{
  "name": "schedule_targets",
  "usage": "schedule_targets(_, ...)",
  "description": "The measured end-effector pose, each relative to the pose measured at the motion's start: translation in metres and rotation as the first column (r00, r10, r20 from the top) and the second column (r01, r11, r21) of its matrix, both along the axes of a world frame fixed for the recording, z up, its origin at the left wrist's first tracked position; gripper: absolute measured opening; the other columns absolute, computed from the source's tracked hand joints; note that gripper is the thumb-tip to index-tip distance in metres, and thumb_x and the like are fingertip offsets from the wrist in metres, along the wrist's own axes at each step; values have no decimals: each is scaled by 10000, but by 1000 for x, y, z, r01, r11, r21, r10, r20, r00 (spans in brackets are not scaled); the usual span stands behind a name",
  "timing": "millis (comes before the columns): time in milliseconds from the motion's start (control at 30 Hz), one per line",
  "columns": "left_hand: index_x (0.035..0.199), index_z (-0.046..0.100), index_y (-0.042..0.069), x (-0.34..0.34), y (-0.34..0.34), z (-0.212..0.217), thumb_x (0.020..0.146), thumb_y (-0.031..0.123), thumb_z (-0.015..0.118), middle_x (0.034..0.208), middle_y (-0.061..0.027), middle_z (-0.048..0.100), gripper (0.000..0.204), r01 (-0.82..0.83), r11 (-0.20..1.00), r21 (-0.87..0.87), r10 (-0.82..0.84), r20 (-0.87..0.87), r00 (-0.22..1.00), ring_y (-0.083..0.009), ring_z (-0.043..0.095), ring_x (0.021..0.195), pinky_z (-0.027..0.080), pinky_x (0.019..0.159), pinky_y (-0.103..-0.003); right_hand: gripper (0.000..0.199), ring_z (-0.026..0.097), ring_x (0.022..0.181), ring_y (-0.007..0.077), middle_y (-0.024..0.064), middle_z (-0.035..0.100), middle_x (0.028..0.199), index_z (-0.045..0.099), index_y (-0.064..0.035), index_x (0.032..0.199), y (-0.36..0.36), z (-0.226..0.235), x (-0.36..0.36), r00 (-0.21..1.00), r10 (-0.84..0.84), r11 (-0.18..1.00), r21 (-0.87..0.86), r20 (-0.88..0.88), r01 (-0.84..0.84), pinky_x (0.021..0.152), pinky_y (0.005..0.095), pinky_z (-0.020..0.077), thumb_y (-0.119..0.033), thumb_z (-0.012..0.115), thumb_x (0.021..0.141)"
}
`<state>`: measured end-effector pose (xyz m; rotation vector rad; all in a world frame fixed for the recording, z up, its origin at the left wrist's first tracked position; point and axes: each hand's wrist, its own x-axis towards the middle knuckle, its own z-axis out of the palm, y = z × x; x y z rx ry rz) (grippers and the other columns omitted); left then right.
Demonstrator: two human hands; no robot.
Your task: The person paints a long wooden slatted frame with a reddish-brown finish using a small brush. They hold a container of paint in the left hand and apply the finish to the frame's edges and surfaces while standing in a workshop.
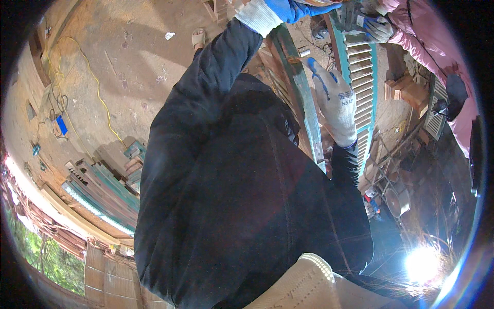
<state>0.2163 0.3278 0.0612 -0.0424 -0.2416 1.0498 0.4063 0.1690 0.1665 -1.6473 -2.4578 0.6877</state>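
Observation:
My left hand [280, 13], in a white and blue work glove, reaches to the top edge of the view, where its fingers are partly cut off. Below it stretches a long wooden piece [297, 85] with worn green paint and a bare brown patch. Beside this piece is my right hand [333, 98], gloved in white with blue; its fingers are extended and apart. A small pale cylindrical thing [304, 52] lies just beyond its fingertips. To the right stands a green-framed louvred shutter [360, 67]. I cannot make out anything held in either hand.
At upper right, a person in a pink sleeve [419, 44] has a grey-blue gloved hand [378, 28] at the shutter. Wooden blocks [409, 92] stand beyond. Painted boards [103, 193] are stacked at left, near a yellow cord [98, 85] on the dirt floor. A sandalled foot [198, 37] shows at top.

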Motion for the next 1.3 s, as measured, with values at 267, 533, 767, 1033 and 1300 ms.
schedule_targets(267,1499,474,199,1,2,-4,899,647,657,1516,-151,508,771,5,1000,-9,-5,31,1000,-407,518,1364,472,1085,-634,378,718,766,333,206,685,994,665,-189,1354,-5,-11,2,997,62,991,116,40,-66,644,422,557,-181,673,977)
schedule_targets(533,1506,466,198,1,3,-1,903,649,653,1520,-157,502,775,8,1000,0,-8,16,1000,-418,514,1364,463,1096,-634,354,719,754,331,196,694,1001,678,-164,1323,-5,-17,3,998,56,990,132,9,-57,632,400,565,-165,681,969)
schedule_targets(767,1513,452,189,3,2,-4,880,656,679,1535,-159,483,819,19,1000,19,-20,79,997,-421,504,1370,462,1097,-637,377,713,782,348,174,688,956,676,-137,1327,-11,-21,5,997,67,993,99,-33,-63,667,425,563,-154,694,951)
schedule_targets(1033,1522,438,190,0,2,-2,872,663,682,1535,-158,480,840,-2,999,37,2,-3,1000,-421,504,1367,462,1091,-647,366,708,788,335,182,691,949,673,-133,1329,-6,-3,-8,997,7,998,70,-81,-1,652,423,544,-148,679,963)
schedule_targets(1300,1519,440,186,-1,2,-3,871,669,684,1524,-163,487,844,4,1000,17,-5,38,999,-420,509,1362,471,1084,-644,386,705,759,330,188,679,952,679,-150,1315,-5,-6,-11,992,0,998,58,-124,8,644,402,552,-120,703,931)
